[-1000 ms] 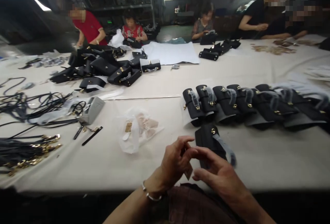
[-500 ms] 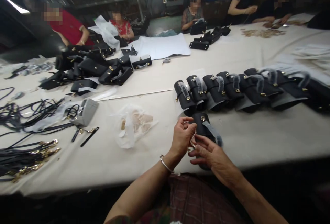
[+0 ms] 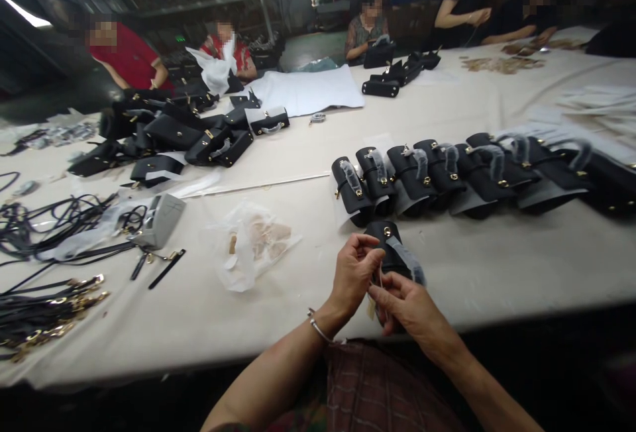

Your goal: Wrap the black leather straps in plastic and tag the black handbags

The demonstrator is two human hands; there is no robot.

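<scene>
A small black bag (image 3: 392,250) with a gold stud and a wrapped handle lies at the near table edge, right in front of me. My left hand (image 3: 354,274) is closed in a pinch on a thin white string beside the bag. My right hand (image 3: 408,306) is closed too, fingertips meeting the left hand's on the same string, with a small tan tag (image 3: 371,309) hanging below. A silver bangle sits on my left wrist.
A row of several black bags (image 3: 447,170) runs to the right. A clear plastic bag of tags (image 3: 253,243) lies to the left, with black straps (image 3: 44,286) and a grey box (image 3: 159,220) beyond. More bags (image 3: 169,134) are piled farther back. Several people sit across the table.
The view shifted down and right a second ago. Both hands stayed together at the bag's near end, moving from the tag to pinching the string; the tag now hangs below them.
</scene>
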